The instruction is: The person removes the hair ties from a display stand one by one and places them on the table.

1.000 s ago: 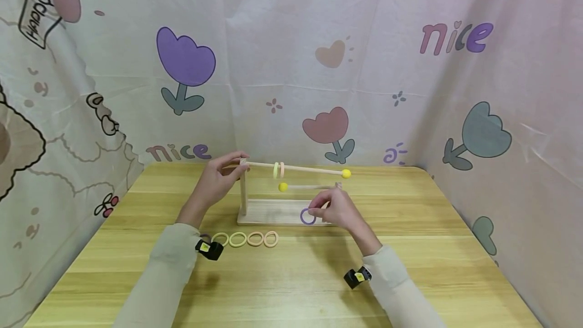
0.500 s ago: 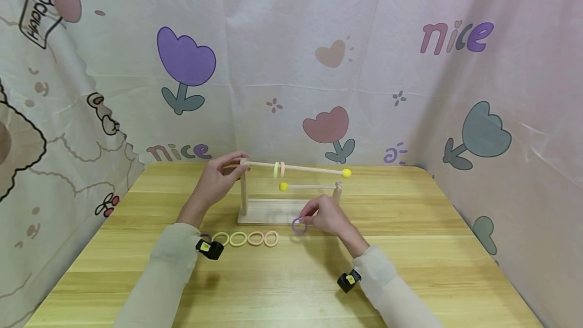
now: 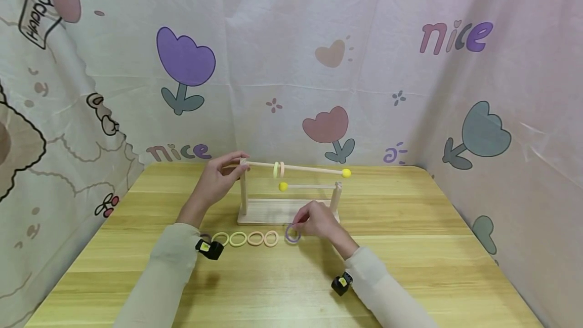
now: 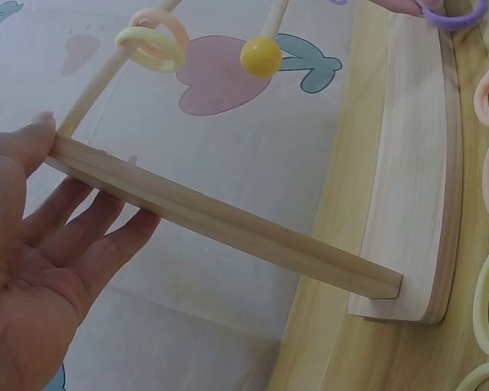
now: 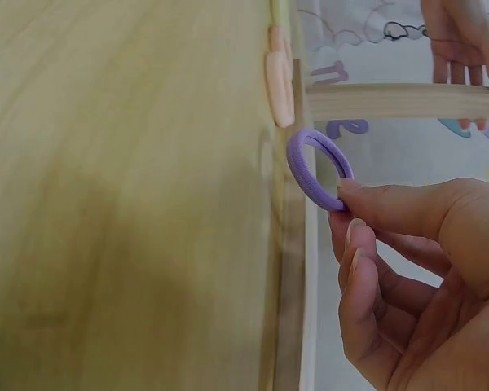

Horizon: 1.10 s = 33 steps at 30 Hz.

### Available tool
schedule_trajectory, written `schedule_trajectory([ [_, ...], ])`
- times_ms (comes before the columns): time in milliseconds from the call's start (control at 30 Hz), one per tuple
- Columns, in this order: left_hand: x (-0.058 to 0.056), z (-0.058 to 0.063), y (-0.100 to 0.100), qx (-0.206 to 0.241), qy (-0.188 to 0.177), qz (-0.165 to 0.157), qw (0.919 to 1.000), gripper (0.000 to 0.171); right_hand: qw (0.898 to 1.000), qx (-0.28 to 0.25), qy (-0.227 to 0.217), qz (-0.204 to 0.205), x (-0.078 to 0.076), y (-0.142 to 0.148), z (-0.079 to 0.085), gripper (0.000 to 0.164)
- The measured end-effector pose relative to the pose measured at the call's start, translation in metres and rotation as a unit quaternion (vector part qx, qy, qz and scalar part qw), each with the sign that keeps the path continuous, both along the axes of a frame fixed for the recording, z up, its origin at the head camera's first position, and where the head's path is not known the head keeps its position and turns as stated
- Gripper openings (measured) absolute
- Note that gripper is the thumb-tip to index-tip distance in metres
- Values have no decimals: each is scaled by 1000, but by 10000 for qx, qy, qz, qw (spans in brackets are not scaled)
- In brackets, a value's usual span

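My left hand (image 3: 218, 176) grips the top of the tall left post (image 4: 228, 216) of a wooden stand, thumb on one side and fingers on the other. From that post runs a rod (image 3: 314, 170) with a yellow hair tie (image 3: 275, 170) and a peach hair tie (image 3: 282, 169) hanging on it. In front of the stand's base (image 3: 268, 211), my right hand (image 3: 316, 220) pinches a purple hair tie (image 5: 300, 171) between thumb and forefinger. The purple loop is held tilted, low over the table, just right of a row of hair ties.
The row on the table holds two yellow hair ties (image 3: 238, 246) and two peach ones (image 3: 271, 246); a darker one at its left end is partly hidden by the left wrist camera (image 3: 209, 249). A shorter rod (image 3: 311, 187) with a yellow ball end leaves the right post (image 3: 336, 199).
My right hand has moved left, down and nearer with the purple hair tie, from in front of the right post toward the row's right end. The left hand stays on its post.
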<state>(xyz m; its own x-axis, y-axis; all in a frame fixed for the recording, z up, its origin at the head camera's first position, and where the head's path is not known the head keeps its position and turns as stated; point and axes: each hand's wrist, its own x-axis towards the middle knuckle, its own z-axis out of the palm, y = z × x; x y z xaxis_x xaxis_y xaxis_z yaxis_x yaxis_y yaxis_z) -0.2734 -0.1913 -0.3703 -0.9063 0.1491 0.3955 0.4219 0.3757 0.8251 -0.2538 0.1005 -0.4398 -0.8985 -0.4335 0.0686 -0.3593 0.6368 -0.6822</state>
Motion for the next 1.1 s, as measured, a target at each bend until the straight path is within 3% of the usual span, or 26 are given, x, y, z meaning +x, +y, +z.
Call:
schedule_trajectory([
  [300,1,1,1,-7,-24,3,10000,31,9993,333,-50,-140,0,-7,-7,9],
  [1100,-1,-1,-1,-41,10,67,10000,30,9984,510,54,-230,1,-16,-15,10],
])
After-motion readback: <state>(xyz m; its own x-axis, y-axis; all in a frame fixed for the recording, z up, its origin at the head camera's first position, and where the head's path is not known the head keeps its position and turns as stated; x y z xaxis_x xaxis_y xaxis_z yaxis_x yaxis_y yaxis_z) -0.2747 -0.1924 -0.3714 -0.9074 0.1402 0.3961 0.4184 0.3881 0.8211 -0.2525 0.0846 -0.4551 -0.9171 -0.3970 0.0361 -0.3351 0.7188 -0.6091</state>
